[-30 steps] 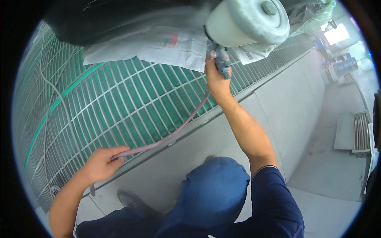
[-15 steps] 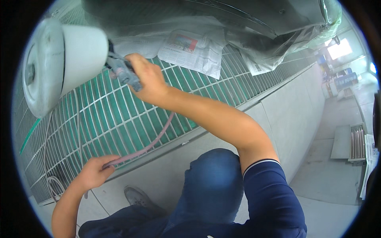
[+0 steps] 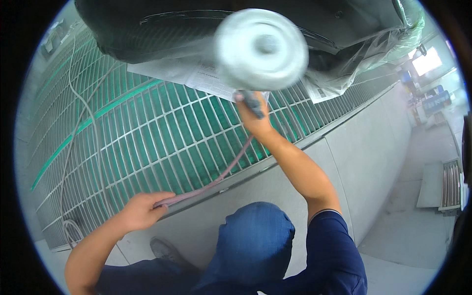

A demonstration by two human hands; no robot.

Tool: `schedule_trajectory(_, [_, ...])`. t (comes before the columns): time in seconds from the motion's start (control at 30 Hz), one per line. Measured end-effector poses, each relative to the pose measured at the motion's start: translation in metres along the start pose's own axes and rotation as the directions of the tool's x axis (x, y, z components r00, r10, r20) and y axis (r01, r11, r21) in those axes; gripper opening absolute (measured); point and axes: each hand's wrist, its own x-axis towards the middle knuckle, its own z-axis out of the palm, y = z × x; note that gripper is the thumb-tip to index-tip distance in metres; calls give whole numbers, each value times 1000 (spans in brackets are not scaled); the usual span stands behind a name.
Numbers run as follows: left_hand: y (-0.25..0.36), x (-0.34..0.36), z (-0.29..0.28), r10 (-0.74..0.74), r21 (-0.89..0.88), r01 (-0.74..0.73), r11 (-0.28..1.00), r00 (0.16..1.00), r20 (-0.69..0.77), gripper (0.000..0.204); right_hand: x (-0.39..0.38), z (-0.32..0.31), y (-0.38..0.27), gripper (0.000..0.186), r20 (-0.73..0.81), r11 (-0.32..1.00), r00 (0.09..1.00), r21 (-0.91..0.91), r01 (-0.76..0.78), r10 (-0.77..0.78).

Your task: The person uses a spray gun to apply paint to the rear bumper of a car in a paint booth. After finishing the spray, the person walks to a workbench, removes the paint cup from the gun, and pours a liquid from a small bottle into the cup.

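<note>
My right hand [image 3: 256,123] is closed round the grey grip of a spray gun [image 3: 262,49] and holds it up before the dark panel. The gun's round white cup is smeared by motion and hides part of the panel and newspaper behind it. From below the right hand a pinkish air hose [image 3: 227,172] curves down to the left. My left hand [image 3: 142,211] pinches that hose between thumb and fingers, over the near edge of the metal grating. Beyond the gun stands the glossy dark panel [image 3: 162,29], apparently of a vehicle, wrapped partly in clear plastic film [image 3: 364,66].
Newspaper sheets [image 3: 167,71] lie under the panel on the floor grating [image 3: 162,118], which has green beneath. Thin hoses [image 3: 93,123] trail across its left side, coiling near the corner. A pale ledge [image 3: 364,142] borders the grating. Blue containers [image 3: 435,102] stand far right.
My right hand has swung the spray gun to the right along the panel, turning its cup toward me. My left hand has moved right with the hose still pinched.
</note>
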Motion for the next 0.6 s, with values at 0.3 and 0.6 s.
schedule_trajectory(0.3, [79,100,39,84,49,-91,995,989,120,41,-27,-175,92,21,-306,870,833,-26,-492,461])
schedule_trajectory(0.6, [86,145,73,156,-14,-156,988,988,20,41,-40,-237,167,23,-644,834,747,-313,-454,165])
